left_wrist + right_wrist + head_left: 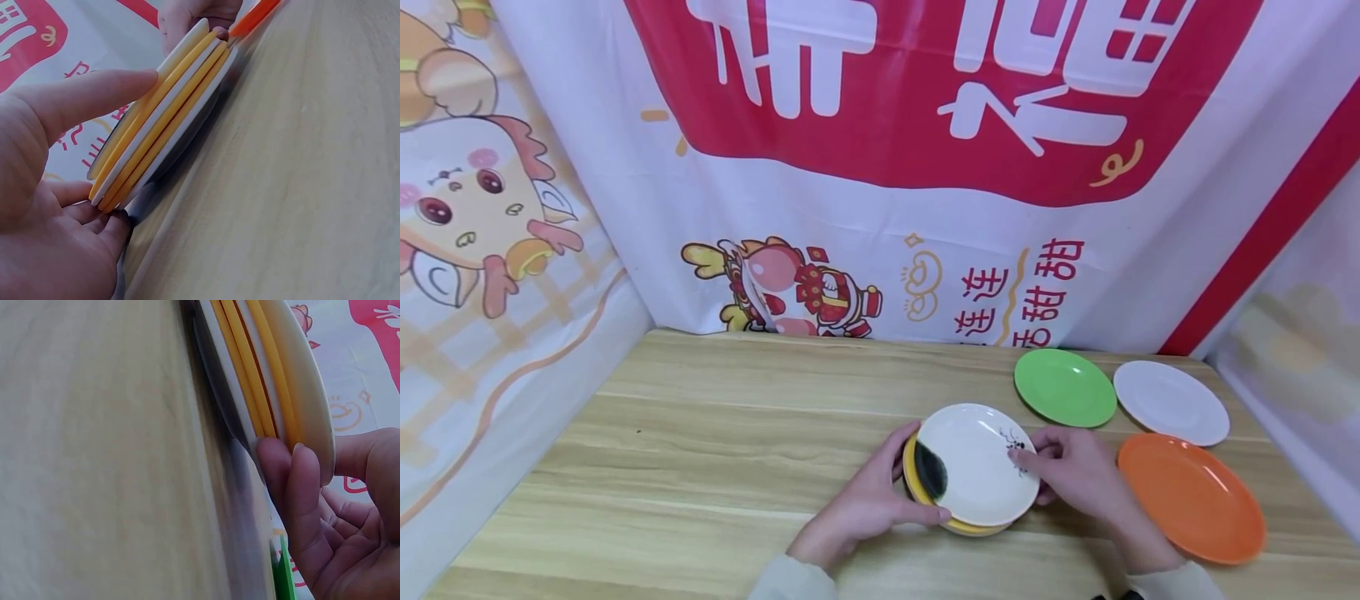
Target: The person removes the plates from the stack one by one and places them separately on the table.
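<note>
A round stack of plates is held between both hands near the table's front. On top lies a cream-white plate (pixel 977 467) with a dark patch and a small ink drawing. Beneath it, yellow plates (pixel 159 119) alternate with white ones, their rims showing side-on in both wrist views. My left hand (pixel 880 492) grips the stack from the left, thumb along the upper rim and fingertips round the lower edges. From the right, my right hand (pixel 1075 471) pinches the top plate, its thumb over the drawing and two fingertips (pixel 303 465) at the rims below.
To the right lie a green plate (pixel 1063 387), a white plate (pixel 1172 402) and an orange plate (pixel 1191 500), each flat on the wooden table (pixel 662 467). A printed cloth (pixel 850 183) hangs along the back, with more cloth at both sides.
</note>
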Available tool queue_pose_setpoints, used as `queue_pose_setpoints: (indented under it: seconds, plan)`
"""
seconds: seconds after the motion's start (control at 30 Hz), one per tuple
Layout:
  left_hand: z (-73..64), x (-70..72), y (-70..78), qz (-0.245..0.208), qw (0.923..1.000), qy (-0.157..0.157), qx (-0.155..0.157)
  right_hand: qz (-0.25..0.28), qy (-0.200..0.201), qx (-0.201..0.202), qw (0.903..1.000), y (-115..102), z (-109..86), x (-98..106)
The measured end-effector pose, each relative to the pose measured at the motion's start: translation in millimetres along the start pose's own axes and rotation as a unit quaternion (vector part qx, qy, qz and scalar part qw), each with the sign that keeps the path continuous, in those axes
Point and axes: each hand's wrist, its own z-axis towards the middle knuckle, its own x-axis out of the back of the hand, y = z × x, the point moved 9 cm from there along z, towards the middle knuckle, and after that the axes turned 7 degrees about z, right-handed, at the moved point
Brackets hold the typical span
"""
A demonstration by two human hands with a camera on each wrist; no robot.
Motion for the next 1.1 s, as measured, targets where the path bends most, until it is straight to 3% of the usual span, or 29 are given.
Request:
queue_pose_setpoints:
  seconds: [0.73, 1.1]
  plan:
    - [-2.8, 3.1, 2.6, -0.008, 1.0, -0.002, -0.006, 0.032, -0.01, -0.006, 0.9994, 0.8, -0.3, -6.2]
    - [-2.5, 2.9, 1.6, -0.007, 0.9999, -0.009, -0.006, 0.008, -0.027, -0.004, 0.9996, 1.0, 1.1, -3.6]
